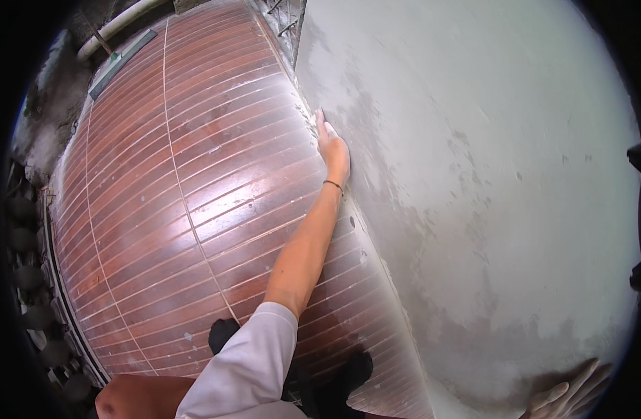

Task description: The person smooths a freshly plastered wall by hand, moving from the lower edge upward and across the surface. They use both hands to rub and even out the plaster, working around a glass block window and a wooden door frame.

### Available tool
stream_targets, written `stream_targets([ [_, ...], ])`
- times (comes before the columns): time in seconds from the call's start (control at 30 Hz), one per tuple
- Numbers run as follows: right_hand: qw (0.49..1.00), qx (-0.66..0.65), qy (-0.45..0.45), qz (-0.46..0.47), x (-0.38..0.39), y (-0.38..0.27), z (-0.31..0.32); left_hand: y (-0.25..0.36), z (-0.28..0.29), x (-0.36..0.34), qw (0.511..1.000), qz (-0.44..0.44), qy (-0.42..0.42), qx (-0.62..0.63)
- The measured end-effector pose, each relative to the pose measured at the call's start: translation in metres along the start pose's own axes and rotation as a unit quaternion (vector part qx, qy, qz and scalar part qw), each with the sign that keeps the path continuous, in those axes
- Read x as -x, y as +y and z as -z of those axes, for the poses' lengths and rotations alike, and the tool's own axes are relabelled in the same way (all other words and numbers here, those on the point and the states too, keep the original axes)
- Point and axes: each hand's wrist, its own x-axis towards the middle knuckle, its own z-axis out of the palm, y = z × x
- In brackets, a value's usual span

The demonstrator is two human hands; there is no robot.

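My left hand (330, 146) reaches forward to the seam where the brown striped tile floor (139, 209) meets a pale grey plastered surface (502, 160). Its fingers are close together, partly bent and whitened at the tips; whatever they might hold is too hidden to make out. Along that seam runs a band of white powder and crust. At the lower right edge, my right hand (568, 391) is spread with fingers apart against the grey surface. My dark-shod feet (355, 370) and a bare knee show at the bottom.
A flat, long-headed tool with a handle (121, 63) lies at the far upper left beside a pale pipe (125, 24) and rough, dusty ground. Dark rounded shapes (27, 272) line the left edge past the tiles. Thin metal bars (285, 28) show beyond the top of the seam.
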Motion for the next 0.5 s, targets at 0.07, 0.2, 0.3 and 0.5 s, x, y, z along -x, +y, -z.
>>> stream_targets([
  [0.07, 1.0, 0.01, 0.006, -0.001, 0.0, -0.001, -0.001, -0.007, 0.001, 0.009, 0.998, -0.01, -0.006, -0.068],
  [0.2, 1.0, 0.013, 0.005, -0.003, -0.002, -0.001, -0.003, -0.022, 0.011, 0.142, 0.99, -0.08, -0.055, -0.104],
  [0.3, 1.0, -0.005, 0.011, 0.003, -0.002, -0.001, -0.003, -0.019, 0.017, 0.227, 0.984, 0.005, -0.097, -0.148],
  [0.5, 1.0, -0.019, 0.004, -0.001, -0.003, -0.002, 0.0, -0.001, 0.007, 0.115, 0.992, -0.063, -0.059, -0.094],
])
